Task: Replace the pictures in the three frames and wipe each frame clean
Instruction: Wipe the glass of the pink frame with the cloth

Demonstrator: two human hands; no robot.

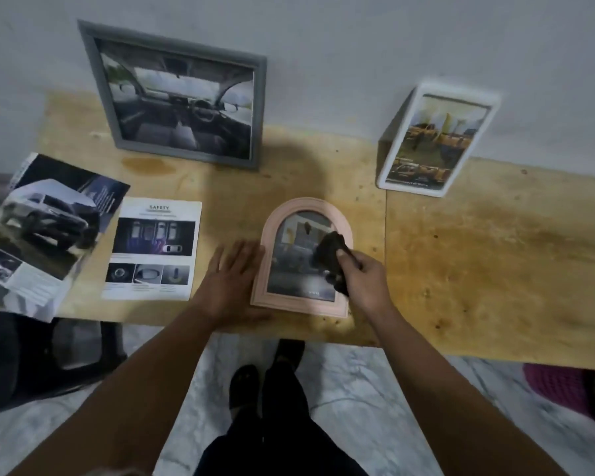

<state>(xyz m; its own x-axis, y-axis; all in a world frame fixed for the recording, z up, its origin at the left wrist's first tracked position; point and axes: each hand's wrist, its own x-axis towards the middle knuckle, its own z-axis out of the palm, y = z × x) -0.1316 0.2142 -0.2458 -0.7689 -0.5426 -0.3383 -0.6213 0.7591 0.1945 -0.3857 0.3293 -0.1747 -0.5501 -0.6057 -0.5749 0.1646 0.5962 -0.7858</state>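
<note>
A pink arched frame [303, 257] lies flat on the wooden worktop [478, 269] near its front edge. The left hand [232, 280] rests beside the frame's left side, fingers straight and flat. The right hand [364, 280] has its fingers pinched round a dark cloth [330, 259] on the glass. To the left lies a sheet [153, 249] headed "SAFETY"; writing on the frame's picture is too blurred to read.

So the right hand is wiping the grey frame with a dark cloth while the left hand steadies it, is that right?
Not quite: the head view shows the right hand wiping the pink arched frame, not the grey one, with the dark cloth while the left hand steadies it.
</note>
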